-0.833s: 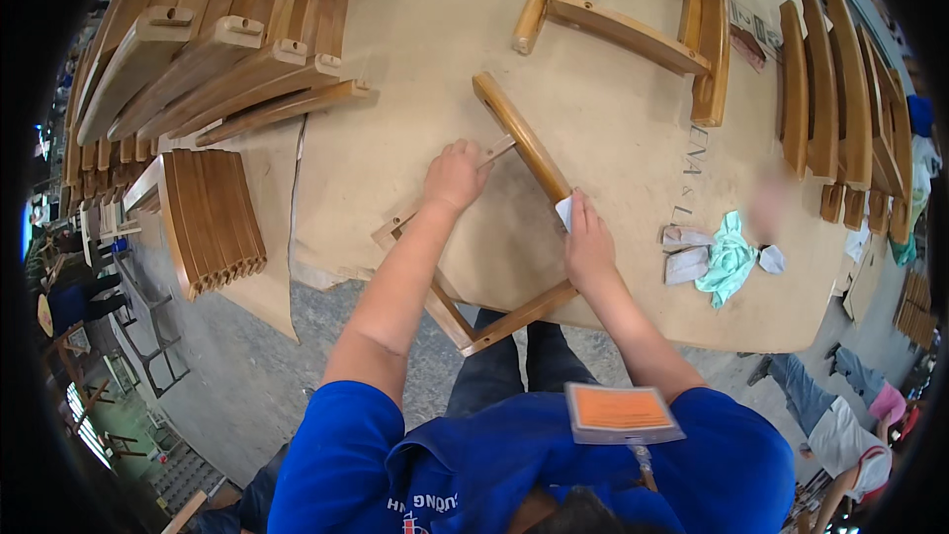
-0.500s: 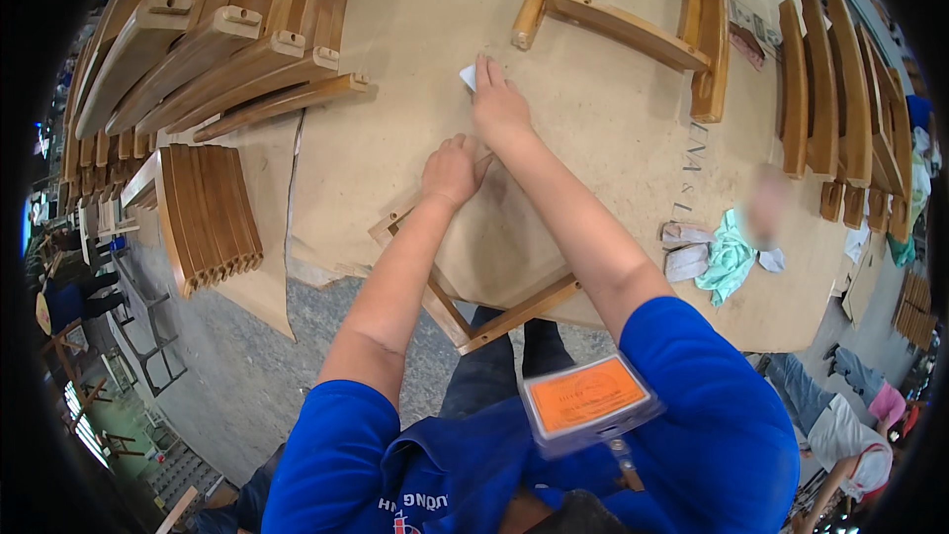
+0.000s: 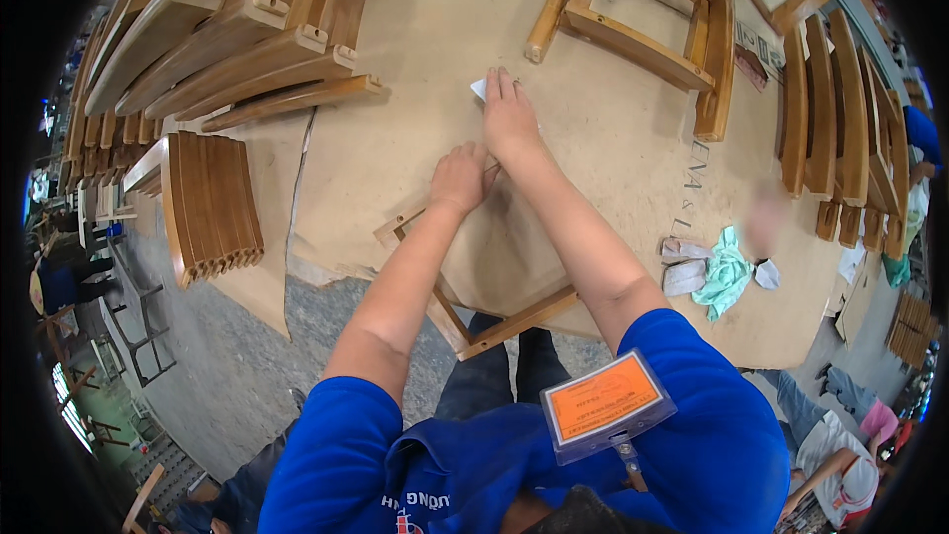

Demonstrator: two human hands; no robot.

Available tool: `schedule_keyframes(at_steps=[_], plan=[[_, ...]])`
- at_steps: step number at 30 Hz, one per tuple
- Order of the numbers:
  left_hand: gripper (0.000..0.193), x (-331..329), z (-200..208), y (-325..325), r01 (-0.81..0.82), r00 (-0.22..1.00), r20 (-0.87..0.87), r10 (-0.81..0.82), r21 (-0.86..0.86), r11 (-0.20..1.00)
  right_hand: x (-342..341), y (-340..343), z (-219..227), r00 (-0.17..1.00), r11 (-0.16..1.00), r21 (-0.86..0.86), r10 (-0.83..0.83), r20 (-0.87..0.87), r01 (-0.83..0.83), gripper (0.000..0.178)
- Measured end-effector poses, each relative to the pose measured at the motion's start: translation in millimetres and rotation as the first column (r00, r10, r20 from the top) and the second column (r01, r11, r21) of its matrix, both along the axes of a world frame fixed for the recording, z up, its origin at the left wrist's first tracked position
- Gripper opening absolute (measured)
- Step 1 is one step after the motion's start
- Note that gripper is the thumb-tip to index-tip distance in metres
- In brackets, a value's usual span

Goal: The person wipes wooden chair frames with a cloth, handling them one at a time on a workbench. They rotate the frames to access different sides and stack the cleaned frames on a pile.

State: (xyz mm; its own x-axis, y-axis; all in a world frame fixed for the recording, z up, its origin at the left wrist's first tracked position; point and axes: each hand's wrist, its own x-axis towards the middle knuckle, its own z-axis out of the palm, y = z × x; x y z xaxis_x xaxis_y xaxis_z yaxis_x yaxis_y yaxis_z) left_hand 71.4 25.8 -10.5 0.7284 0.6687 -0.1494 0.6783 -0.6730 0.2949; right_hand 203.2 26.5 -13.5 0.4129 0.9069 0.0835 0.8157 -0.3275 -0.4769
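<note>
A wooden frame lies on the cardboard-covered table at its near edge, one corner sticking out over my legs. My left hand is closed over the far part of this frame, fingers curled around its edge. Just beyond, my right hand reaches forward with its fingers together on a small white folded piece, which looks like paper or an abrasive sheet. Only one end of that piece shows beside the fingertips. My hands and forearms hide much of the frame's far and right sides.
Curved wooden parts stand stacked at the left, above a row of brown slats. Another wooden frame lies at the far right, near more upright pieces. A green cloth and grey pads lie at the right.
The view has shifted slightly, and a wooden frame now shows at the far right edge. Both hands keep nearly the same places on the table. The orange badge on my chest has swung.
</note>
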Motion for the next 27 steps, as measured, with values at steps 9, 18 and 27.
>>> schedule_keyframes(at_steps=[9, 18, 27], plan=[[0.020, 4, -16, 0, -0.156, 0.987, 0.004, 0.159, -0.164, 0.974, -5, -122, -8, 0.949, 0.980, 0.001, -0.195, -0.248, 0.201, 0.040], [0.036, -3, -7, -1, -0.007, 1.000, -0.007, 0.007, -0.065, 0.998, 11, -24, -2, 0.989, 0.999, 0.021, 0.028, -0.148, -0.025, 0.047], [0.036, -3, -4, 0, -0.014, 1.000, -0.019, 0.012, -0.084, 0.996, 11, -17, -6, 0.994, 0.992, 0.080, 0.096, -0.042, -0.093, 0.049]])
